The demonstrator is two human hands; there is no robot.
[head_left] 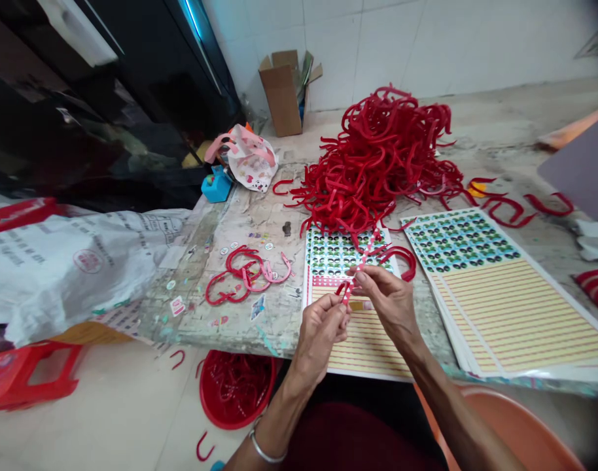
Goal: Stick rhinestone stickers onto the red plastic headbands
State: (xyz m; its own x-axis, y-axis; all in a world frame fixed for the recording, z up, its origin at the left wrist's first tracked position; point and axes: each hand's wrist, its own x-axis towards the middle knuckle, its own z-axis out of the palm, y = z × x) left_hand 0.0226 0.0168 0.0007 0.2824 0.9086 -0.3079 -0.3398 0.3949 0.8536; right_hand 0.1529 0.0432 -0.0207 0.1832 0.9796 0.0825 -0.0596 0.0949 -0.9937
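Observation:
My left hand (323,330) is closed, pinching a small red curved strip and the lower end of a red strip with pale dots (366,254). My right hand (390,301) pinches the same dotted strip partway along, thumb against fingers. The strip slants up and away toward a large heap of red curved strips (377,157). Beneath both hands lies a sticker sheet (372,353), with round green and blue pictures at its top and yellow lined rows below. A few red curved strips (402,258) rest beside my right hand.
More sticker sheets (525,314) are stacked at the right. Linked red and pink strips (245,275) lie left on the worn table. A red bucket (205,402) of strips stands below the edge. Behind are a cardboard box (281,98), a blue tape dispenser (216,188) and a bag (252,160).

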